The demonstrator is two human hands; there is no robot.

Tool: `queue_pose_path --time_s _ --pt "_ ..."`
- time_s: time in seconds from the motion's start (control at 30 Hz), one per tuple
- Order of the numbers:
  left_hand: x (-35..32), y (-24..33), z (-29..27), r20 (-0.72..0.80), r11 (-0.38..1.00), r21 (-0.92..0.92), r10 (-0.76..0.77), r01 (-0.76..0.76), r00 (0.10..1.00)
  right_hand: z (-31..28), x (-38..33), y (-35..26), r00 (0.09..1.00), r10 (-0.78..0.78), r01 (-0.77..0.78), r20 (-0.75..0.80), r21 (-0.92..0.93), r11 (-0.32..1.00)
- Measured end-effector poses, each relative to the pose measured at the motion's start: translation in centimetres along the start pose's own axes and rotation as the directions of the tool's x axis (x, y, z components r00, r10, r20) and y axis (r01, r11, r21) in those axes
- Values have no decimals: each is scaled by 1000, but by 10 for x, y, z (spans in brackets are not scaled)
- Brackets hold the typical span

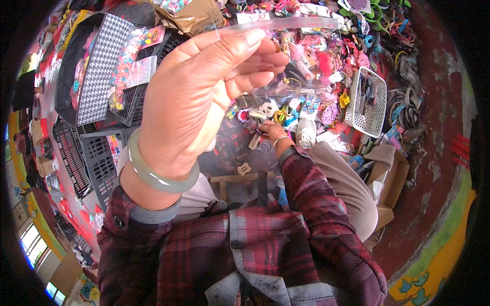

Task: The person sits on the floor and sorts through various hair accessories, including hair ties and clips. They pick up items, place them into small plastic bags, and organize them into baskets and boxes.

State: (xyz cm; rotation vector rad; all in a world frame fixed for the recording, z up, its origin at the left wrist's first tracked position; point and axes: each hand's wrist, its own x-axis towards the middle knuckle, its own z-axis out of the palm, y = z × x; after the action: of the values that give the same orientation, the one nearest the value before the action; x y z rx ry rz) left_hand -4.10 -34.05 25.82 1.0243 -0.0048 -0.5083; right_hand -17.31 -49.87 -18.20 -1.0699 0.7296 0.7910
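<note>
My left hand [204, 76], with a pale green bangle [162, 171] on its wrist, is raised close to the camera. Its thumb and fingers pinch the top edge of a clear plastic zip bag [301, 24]. Colourful items show through the bag; I cannot tell which are inside it. Lower down, my right hand [271, 132] reaches into a pile of hair accessories [329, 115]. Its fingers are closed at a small item that I cannot make out. Close to it lie a panda-face piece [266, 107], thin hair rings [264, 148] and a small tan flower-shaped piece [244, 169].
A white perforated basket [365, 127] holding dark items stands at the right. Black plastic crates [99, 166] and a houndstooth-patterned box [97, 71] are at the left. An open cardboard box [395, 178] sits beside my right knee. A brown carton [196, 18] lies at the back.
</note>
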Motion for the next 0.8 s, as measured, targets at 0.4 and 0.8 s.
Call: queue_pose_path --time_s 0.4,0.8 --pt "-2 2 -5 31 1000 -23 -1 2 1000 17 -76 -104 890 -310 167 334 394 904" --pt "-7 0 -10 11 999 -18 28 -27 1000 -49 -60 -20 964 -119 -255 -237 -952 -170"
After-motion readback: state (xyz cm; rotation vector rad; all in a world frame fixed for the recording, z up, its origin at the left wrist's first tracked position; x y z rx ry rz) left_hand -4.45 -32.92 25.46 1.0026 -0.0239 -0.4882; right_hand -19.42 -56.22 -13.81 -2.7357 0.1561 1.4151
